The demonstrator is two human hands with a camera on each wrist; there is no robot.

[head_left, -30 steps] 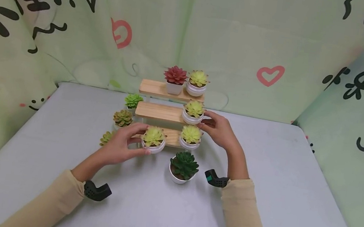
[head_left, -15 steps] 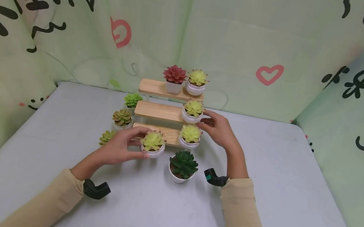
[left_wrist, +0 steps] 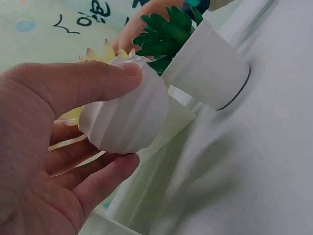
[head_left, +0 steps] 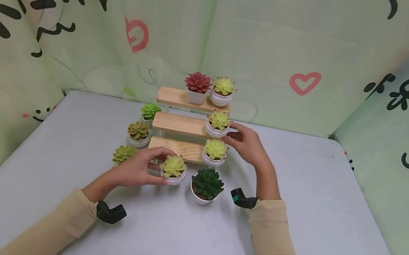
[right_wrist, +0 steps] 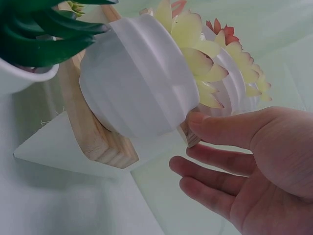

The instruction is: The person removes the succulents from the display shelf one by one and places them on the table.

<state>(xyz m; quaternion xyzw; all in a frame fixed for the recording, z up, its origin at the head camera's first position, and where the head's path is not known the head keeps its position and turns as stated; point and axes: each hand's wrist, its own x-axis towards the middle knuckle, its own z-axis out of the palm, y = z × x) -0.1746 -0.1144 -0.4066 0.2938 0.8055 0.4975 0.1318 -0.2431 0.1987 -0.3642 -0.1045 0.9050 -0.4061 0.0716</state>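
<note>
Head view: left hand (head_left: 137, 169) grips yellow-green succulent pot (head_left: 173, 169), upright, held just in front of lowest wooden shelf (head_left: 171, 148) w/ dark green succulent pot (head_left: 205, 186) close to its right; right hand (head_left: 249, 145) sits at shelf's right end by the mid-tier pot (head_left: 218, 124), fingers loosely extended, nothing gripped; grey table (head_left: 332, 211), printed green cloth backdrop. Left wrist view: thumb and fingers (left_wrist: 102, 83) wrap the ribbed white pot (left_wrist: 129, 117), dark green pot (left_wrist: 205, 66) just beyond. Right wrist view: right hand (right_wrist: 244, 161) open, fingertips at shelf end beside bottom-tier pot (right_wrist: 137, 78).
</note>
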